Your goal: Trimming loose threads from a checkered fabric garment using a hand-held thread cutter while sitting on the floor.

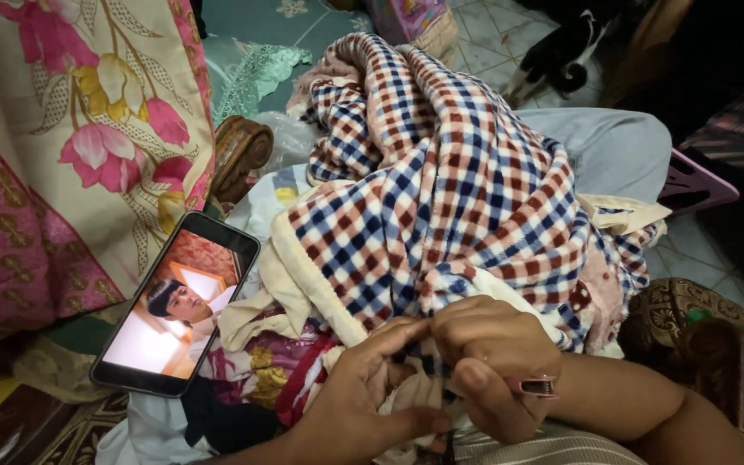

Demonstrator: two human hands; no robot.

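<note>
A checked cloth point(441, 172) in blue, red and white lies heaped over my lap, with a cream lining showing at its edges. My left hand point(363, 405) pinches the cloth's near edge from below, fingers closed on the fabric. Pressed against it, my right hand point(488, 362) grips the same edge from above; a small ring-like metal piece point(537, 387) sits on its thumb. Whether the right fingers also hold a needle I cannot tell.
A phone point(178, 306) showing a video leans by my left side on more folded cloth. A flowered pink and cream fabric point(62, 129) hangs at the left. A carved wooden armrest point(238, 151) and a black and white animal point(561, 56) on the tiled floor lie beyond.
</note>
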